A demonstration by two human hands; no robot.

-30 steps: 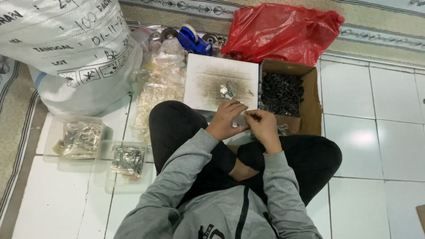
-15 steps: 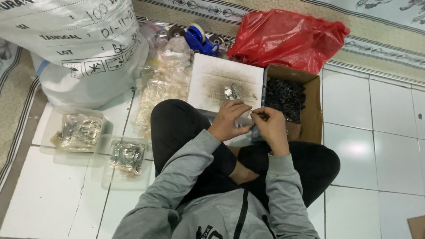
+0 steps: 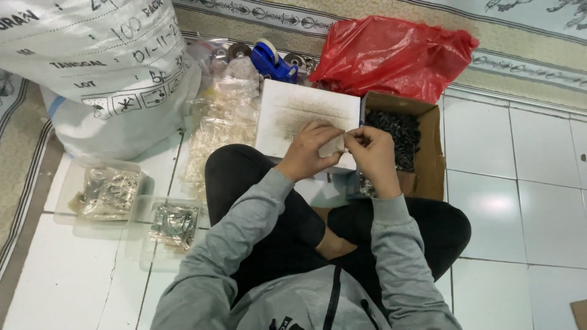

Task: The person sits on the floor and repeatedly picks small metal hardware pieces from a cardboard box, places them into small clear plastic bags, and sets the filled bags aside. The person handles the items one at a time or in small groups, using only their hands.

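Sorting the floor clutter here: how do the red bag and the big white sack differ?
The red bag is plain, glossy thin plastic; the white sack is woven-looking and printed with dark markings. The sack is far bigger and bulges full, while the bag is smaller and crumpled. The bag lies behind the cardboard box, the sack at the far left. Both rest on the floor, untouched by either hand.

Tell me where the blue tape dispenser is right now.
In the head view, the blue tape dispenser lies at top centre, left of the red plastic bag and just beyond the white tray.
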